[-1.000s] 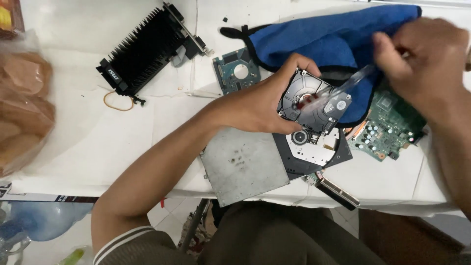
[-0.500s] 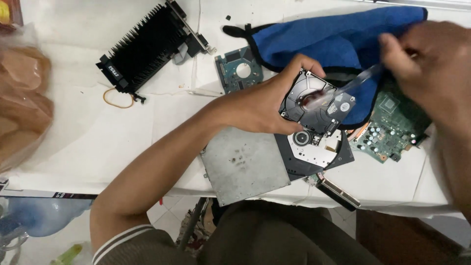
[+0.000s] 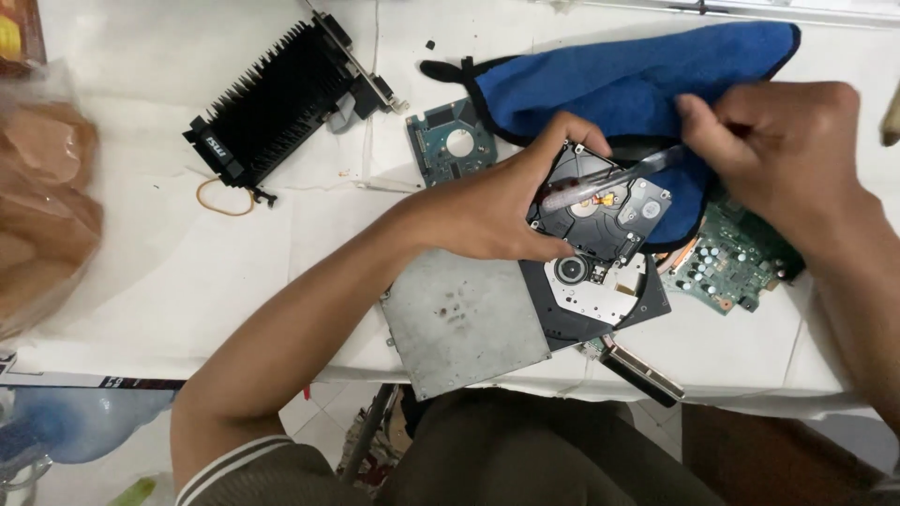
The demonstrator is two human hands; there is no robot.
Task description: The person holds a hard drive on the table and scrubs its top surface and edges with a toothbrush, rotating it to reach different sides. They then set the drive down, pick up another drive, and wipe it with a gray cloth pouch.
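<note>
My left hand [image 3: 506, 206] grips an opened hard drive [image 3: 609, 211] by its near and far edges, holding it tilted above the table. My right hand [image 3: 778, 155] pinches a screwdriver with a clear handle [image 3: 609, 183], whose tip lies over the drive's inner parts. Under the drive sits an opened optical disc drive [image 3: 591, 290] with its grey metal cover [image 3: 464, 319] swung out to the left.
A blue cloth pouch [image 3: 628, 80] lies behind the drive. A green circuit board [image 3: 731, 262] is at the right, a small laptop drive [image 3: 455, 141] and a black finned card [image 3: 281, 94] at the back left, a plastic bag [image 3: 42, 206] far left.
The right hand has shifted left and lower, bringing the screwdriver flatter across the drive. The left hand keeps its grip on the drive.
</note>
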